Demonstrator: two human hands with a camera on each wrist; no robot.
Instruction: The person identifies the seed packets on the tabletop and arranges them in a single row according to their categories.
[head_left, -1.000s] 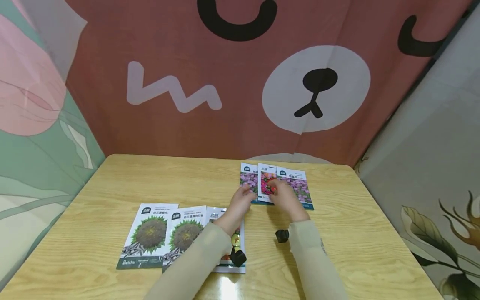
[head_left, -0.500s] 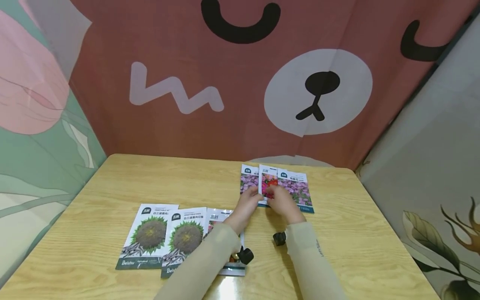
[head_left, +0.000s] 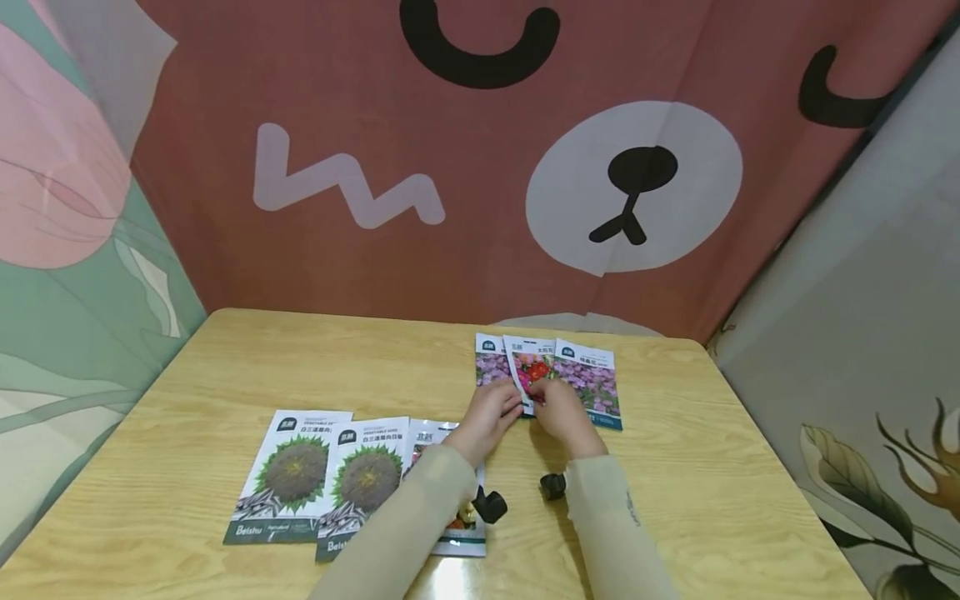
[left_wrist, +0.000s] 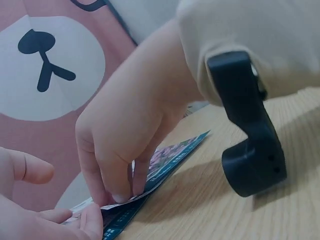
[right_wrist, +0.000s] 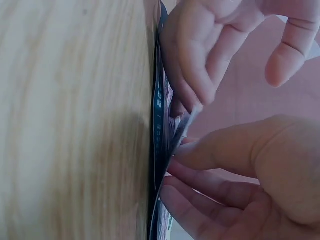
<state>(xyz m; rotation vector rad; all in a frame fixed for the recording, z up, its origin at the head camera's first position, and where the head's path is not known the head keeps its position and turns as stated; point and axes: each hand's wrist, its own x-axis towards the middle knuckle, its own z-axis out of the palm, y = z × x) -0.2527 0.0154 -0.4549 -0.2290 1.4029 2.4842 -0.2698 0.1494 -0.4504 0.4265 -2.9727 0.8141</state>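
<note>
Three flower seed packets overlap at the back of the table in the head view. The middle seed packet [head_left: 534, 362], with red and pink blooms, lies over parts of a left purple-flowered packet [head_left: 492, 363] and a right purple-flowered packet [head_left: 596, 385]. My right hand [head_left: 562, 418] pinches the middle packet's lower edge between thumb and fingers, lifting it slightly, as the right wrist view shows. On the packet's lower left, the bent fingertips of my left hand [head_left: 487, 421] touch its edge. That hand's thumb [right_wrist: 286, 62] stands apart. The fingers hide the packet's bottom.
Nearer on the left lie a sunflower seed packet [head_left: 288, 475], a second sunflower packet [head_left: 367, 479] overlapping it, and a glossy packet [head_left: 465, 546] partly under my left forearm. A printed bear curtain [head_left: 480, 275] hangs behind the wooden table [head_left: 712, 500].
The middle packet has shifted and tilted a little to the left, covering less of its right neighbour. My right hand has come down to its lower edge; my left hand has moved slightly nearer.
</note>
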